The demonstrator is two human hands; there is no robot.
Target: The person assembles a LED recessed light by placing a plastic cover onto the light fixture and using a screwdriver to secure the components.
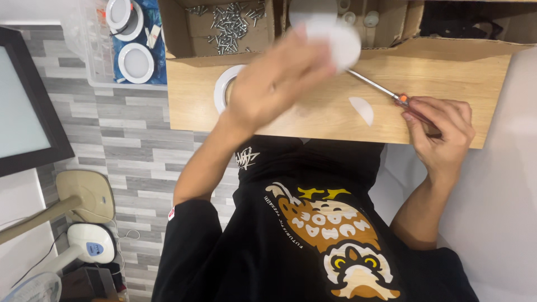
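My left hand (274, 84) is raised over the wooden table (313, 120) and grips a round white disc-shaped light part (342, 43); hand and disc are motion-blurred. My right hand (439, 131) rests at the table's right front edge, closed around the orange handle of a screwdriver (377, 86) whose metal shaft points up-left toward the disc. A white ring (224, 86) lies on the table, partly hidden behind my left hand. A small white half-disc piece (362, 109) lies on the wood between my hands.
Cardboard boxes at the table's far edge hold loose screws (232, 25) and small white parts (358, 17). A clear bin with round white downlights (134, 61) sits to the left. A dark-framed panel (25, 100) and fan bases (89, 243) stand on the floor at left.
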